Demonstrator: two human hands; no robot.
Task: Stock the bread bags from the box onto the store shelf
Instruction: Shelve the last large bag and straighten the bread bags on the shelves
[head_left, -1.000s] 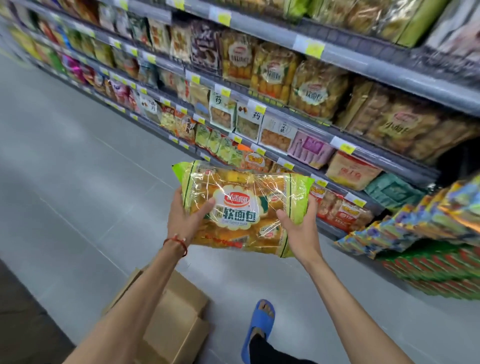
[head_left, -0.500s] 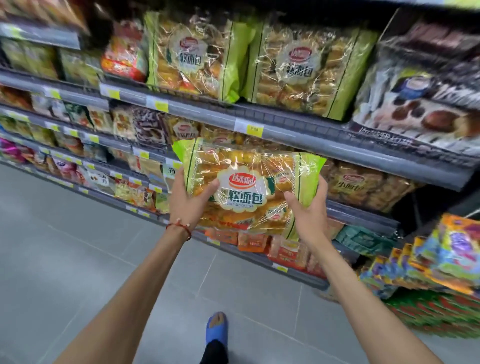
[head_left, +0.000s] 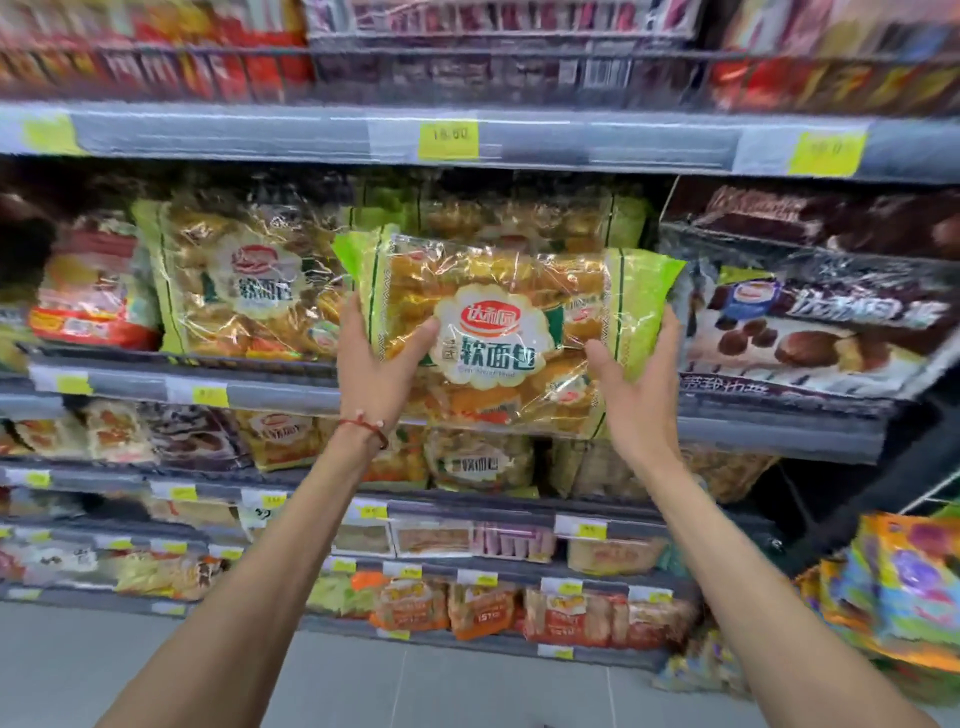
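Observation:
I hold a clear bread bag (head_left: 498, 332) with green ends and a white label, upright in front of the grey shelf (head_left: 280, 387). My left hand (head_left: 376, 371) grips its lower left side, thumb across the front. My right hand (head_left: 636, 387) grips the lower right side, fingers behind the bag. More bread bags of the same kind (head_left: 244, 280) stand on this shelf to the left and just behind the held bag. The box is out of view.
A dark chocolate-cake pack (head_left: 810, 322) lies on the shelf to the right. An upper shelf rail with yellow price tags (head_left: 449, 140) runs overhead. Lower shelves (head_left: 467, 512) carry more snacks. A side rack of colourful bags (head_left: 898, 587) juts out low right.
Both hands have lifted the bread bag up and toward the shelf of matching bags. My view has swung upward and closer to the shelf; the floor and my foot have left the frame.

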